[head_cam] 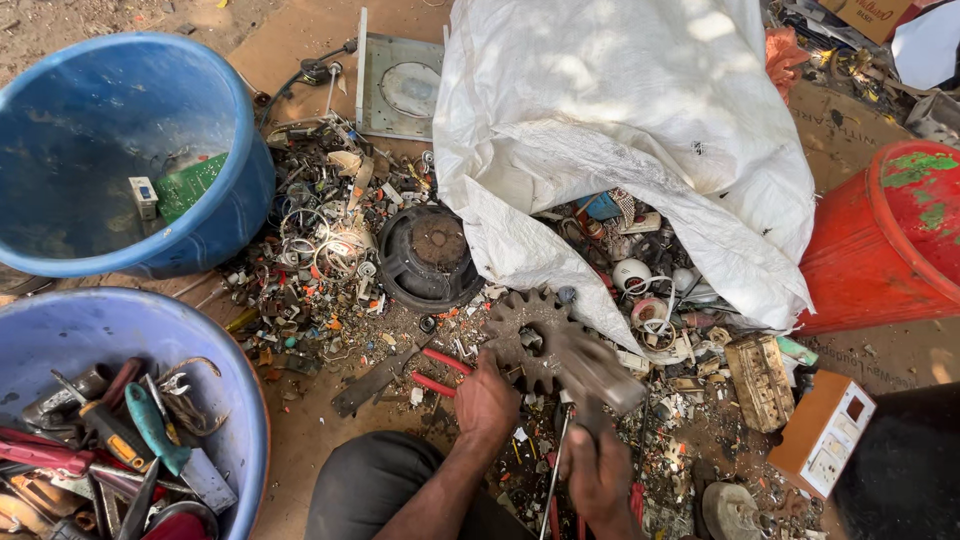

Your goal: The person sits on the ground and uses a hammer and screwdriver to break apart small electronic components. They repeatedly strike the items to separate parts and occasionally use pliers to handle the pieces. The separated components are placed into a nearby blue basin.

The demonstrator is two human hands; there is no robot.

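- Head view, centre foreground: left hand (pixel 487 400) pressed on the lower rim of a toothed metal gear (pixel 530 340), fingers closed against it; gear flat on the dirt among scrap.
- Just right of it: right hand (pixel 600 478) clenched round the handle of a hammer (pixel 598 372), head blurred, over the gear's right edge.
- Beside the left hand: red-handled pliers (pixel 440 372) lying on the ground.
- Behind the gear: round black speaker (pixel 428 255), face up, bordered on the left by a heap of small electronic scrap (pixel 320 250).
- Upper centre to right: white woven sack (pixel 620 130), mouth open toward the gear, wires and small parts spilling out.
- Upper left: blue tub (pixel 240 190) holding a green circuit board (pixel 188 183).
- Lower left: second blue tub (pixel 90 320) filled with hand tools.
- Right edge: red bucket (pixel 860 250), tilted.
- Lower right: white and orange switch box (pixel 824 432), beside a brown slotted block (pixel 760 380).
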